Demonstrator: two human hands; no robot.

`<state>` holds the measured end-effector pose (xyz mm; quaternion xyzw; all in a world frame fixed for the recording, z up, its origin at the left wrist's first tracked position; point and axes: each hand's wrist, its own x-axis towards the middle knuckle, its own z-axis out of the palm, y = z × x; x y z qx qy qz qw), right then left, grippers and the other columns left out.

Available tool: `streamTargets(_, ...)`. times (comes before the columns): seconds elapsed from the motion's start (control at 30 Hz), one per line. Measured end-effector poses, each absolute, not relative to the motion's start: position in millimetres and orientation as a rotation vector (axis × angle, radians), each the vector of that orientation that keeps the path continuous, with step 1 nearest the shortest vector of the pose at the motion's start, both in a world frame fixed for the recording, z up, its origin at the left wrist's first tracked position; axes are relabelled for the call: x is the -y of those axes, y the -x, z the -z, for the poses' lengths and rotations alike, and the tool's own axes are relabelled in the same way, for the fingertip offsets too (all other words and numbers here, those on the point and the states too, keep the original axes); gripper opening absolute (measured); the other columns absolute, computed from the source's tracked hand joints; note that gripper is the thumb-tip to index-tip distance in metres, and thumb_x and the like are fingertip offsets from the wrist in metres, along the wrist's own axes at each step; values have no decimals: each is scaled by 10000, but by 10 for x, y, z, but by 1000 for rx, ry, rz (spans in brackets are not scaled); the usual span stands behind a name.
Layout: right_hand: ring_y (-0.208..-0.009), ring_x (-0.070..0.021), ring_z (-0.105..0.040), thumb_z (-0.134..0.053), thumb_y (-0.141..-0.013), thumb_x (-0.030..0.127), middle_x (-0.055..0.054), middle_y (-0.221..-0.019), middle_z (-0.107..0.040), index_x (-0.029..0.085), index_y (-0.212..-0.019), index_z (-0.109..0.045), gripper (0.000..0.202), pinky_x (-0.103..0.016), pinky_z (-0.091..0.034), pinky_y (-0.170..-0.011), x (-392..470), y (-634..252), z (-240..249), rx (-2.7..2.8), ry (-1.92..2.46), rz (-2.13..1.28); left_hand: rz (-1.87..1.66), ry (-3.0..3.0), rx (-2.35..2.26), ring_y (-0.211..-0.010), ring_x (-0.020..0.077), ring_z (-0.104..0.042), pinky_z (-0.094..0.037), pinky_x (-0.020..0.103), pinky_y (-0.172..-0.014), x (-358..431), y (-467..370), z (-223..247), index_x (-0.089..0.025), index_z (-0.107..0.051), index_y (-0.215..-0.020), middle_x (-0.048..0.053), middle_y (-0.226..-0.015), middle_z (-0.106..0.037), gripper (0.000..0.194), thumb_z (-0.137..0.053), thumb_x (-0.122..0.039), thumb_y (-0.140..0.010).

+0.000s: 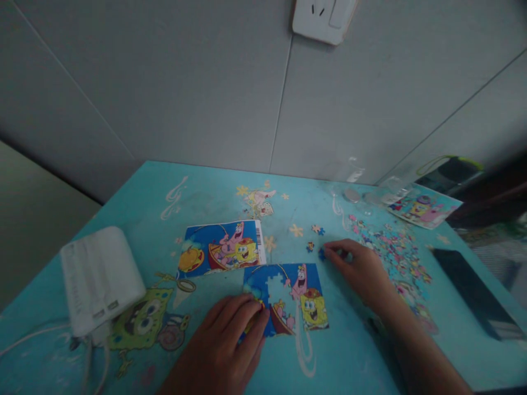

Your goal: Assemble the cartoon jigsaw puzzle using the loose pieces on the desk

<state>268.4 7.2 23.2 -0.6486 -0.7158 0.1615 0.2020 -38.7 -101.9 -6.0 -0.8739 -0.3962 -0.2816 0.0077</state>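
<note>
A partly assembled jigsaw puzzle of a pink starfish and a yellow sponge lies on the table, with a gap in its upper middle. My left hand rests on its left part, fingers stretched out and covering that corner. To the right of the puzzle, my right hand pinches a small blue puzzle piece at the table surface. Close by lie two other loose bits, a dark-and-yellow piece and a blue-and-orange piece. Behind the puzzle is a reference picture card with the same scene.
A white power bank with cables sits at the left. Many loose pieces spread over the right side of the turquoise table. Beyond them are another picture card and clear plastic packaging. A dark phone lies far right.
</note>
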Motion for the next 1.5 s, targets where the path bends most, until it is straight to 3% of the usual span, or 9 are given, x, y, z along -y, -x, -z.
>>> streamTargets(0.17,-788,-222,-646,-606,-929,418,-103,-974,-723,176,-1133,-762,353,-366,-508,-790,-317,-2703,-77,1980,1799,-214,893,2721,1224,-1081,244,-604,-527,387,-942,1019,402,62,-136,-713,-1195,97,-1130,-689,279,-515,-170,-1002)
streamTargets(0.33,-842,-236,-645,-658,-888,405,-106,-1003,-717,183,-1084,-773,318,-384,-502,-819,-476,-2675,6,1975,1809,-313,869,2728,1220,-1093,241,-602,-522,382,-952,1019,397,50,-133,-712,-1202,94,-1145,-688,280,-514,-183,-1011)
streamTargets(0.5,-772,-209,-647,-667,-864,346,-81,-947,-735,186,-968,-782,223,-340,-509,-735,-470,-2749,-23,1984,1803,-417,903,2717,1203,-1080,244,-603,-527,386,-943,1017,396,38,-121,-714,-1194,102,-1136,-686,282,-508,-176,-1010)
streamTargets(0.67,-844,-227,-660,-675,-860,333,-101,-1022,-739,174,-1133,-761,327,-354,-516,-781,-461,-2800,-45,1994,1812,-451,892,2713,1211,-1076,245,-608,-545,389,-927,1016,398,42,-129,-713,-1190,100,-1129,-690,283,-501,-177,-1009)
streamTargets(0.93,-815,-238,-659,-674,-866,366,-98,-949,-723,167,-1053,-778,292,-362,-518,-753,-463,-2842,-111,2041,1827,-484,874,2740,1220,-1056,260,-619,-573,426,-906,1023,384,25,-116,-697,-1208,113,-1123,-693,284,-519,-158,-991)
streamTargets(1.2,-930,-255,-691,-513,-990,338,-104,-1089,-714,196,-1104,-748,297,-376,-529,-863,-343,-2853,-82,2228,1683,-256,837,2786,1263,-1065,272,-609,-579,461,-902,1037,364,-12,-103,-679,-1212,129,-1135,-672,274,-548,-148,-975)
streamTargets(1.37,-937,-289,-698,-463,-1018,348,-122,-1053,-731,193,-1056,-733,313,-404,-525,-864,-293,-2821,-85,2204,1685,-111,843,2783,1279,-1078,271,-603,-579,476,-906,1042,363,-22,-113,-670,-1220,125,-1157,-664,273,-545,-148,-979)
streamTargets(1.5,-895,-270,-710,-467,-1023,357,-108,-1010,-751,200,-1019,-725,303,-376,-530,-824,-193,-2663,-142,2174,1631,-217,845,2777,1270,-1069,269,-603,-588,465,-895,1035,360,-45,-121,-673,-1211,120,-1144,-669,266,-547,-148,-977)
